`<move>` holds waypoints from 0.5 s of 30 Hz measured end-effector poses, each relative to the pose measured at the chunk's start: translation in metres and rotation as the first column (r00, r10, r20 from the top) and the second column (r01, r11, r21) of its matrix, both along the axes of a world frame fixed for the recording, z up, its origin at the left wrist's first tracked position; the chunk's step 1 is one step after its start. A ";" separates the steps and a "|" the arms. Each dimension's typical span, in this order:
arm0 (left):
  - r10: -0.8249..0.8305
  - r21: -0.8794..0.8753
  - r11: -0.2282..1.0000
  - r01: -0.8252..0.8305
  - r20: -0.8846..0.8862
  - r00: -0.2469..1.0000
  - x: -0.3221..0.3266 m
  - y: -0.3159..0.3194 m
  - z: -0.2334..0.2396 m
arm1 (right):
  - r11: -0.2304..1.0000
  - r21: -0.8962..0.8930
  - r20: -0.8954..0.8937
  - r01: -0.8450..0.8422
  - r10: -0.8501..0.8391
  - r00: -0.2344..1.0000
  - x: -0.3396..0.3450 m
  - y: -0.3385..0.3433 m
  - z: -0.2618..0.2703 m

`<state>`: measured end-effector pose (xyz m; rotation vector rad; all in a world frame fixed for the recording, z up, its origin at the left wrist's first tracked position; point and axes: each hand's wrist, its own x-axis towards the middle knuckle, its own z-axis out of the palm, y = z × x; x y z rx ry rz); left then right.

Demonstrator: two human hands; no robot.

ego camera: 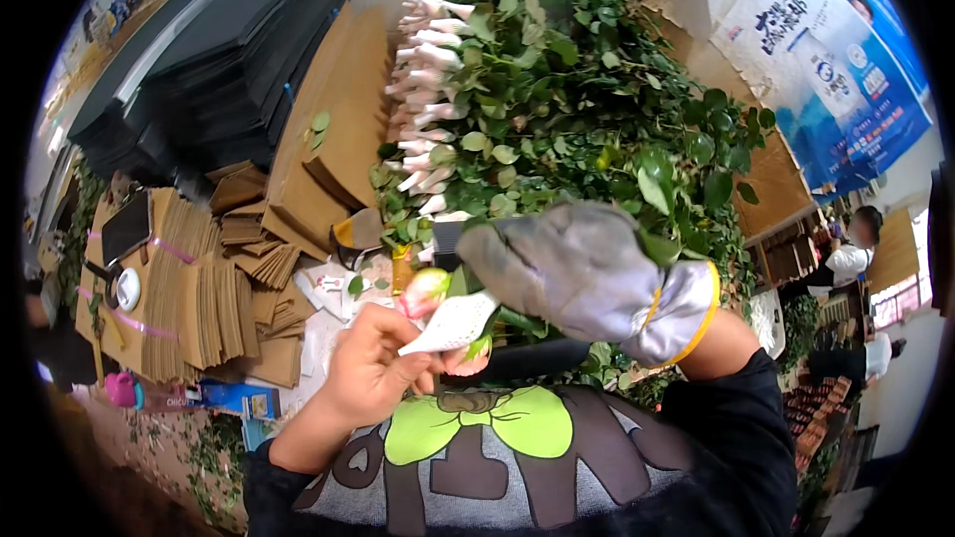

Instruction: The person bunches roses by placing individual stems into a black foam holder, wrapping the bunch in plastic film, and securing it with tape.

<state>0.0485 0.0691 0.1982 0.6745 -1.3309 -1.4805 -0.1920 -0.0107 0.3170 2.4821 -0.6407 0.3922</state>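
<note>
My left hand is bare, and its fingers pinch the narrow end of a white foam mesh sleeve that sits over a flower head. Two pink and green rose heads show on either side of the sleeve. My right hand, in a grey work glove with yellow trim, is closed around the stems and leaves just behind the heads. Beyond the hands lies a large pile of leafy rose stems, its sleeved heads all facing left.
Cardboard sheets in bundles stand at the left, with a phone on them. Behind are tall dark stacked sheets. A pink bottle lies at the lower left. Another person is at the far right.
</note>
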 end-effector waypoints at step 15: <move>0.069 -0.202 0.971 0.129 0.751 0.656 -0.009 -0.056 -0.119 | 0.697 0.641 -0.142 0.321 -0.303 0.942 -0.073 -0.007 -0.109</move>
